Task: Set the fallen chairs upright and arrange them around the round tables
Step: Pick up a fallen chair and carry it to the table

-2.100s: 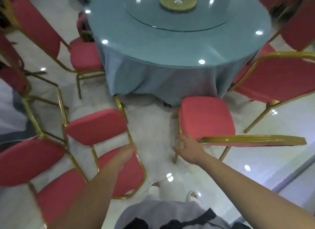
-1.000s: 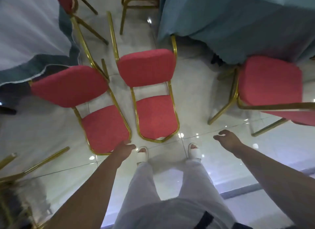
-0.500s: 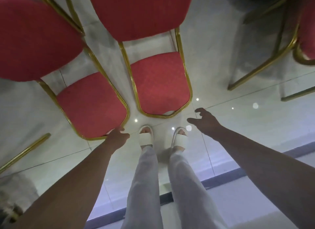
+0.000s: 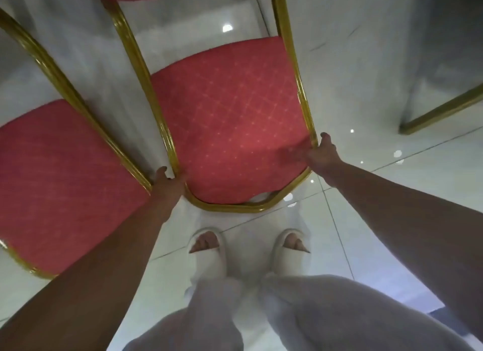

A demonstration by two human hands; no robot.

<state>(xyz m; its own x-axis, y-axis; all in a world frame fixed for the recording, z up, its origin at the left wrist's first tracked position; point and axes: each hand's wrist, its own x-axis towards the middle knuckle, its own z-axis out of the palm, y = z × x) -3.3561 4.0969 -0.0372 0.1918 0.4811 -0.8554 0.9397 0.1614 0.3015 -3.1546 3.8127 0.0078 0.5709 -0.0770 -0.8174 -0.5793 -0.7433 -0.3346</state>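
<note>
By the feet (image 4: 206,242), left hand (image 4: 167,183) and right hand (image 4: 322,154) seemingly clamp round the frame (image 4: 303,102) on 2 sides of the fallen chair (image 4: 230,120), for a balanced lift upright.

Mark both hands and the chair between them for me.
left hand (image 4: 167,184), head view, back of the hand.
right hand (image 4: 322,153), head view, back of the hand.
middle chair (image 4: 227,120), head view, centre of its red pad.

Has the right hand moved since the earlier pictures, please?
Yes: the right hand went from over bare floor leftward onto the middle chair's gold frame.
</note>
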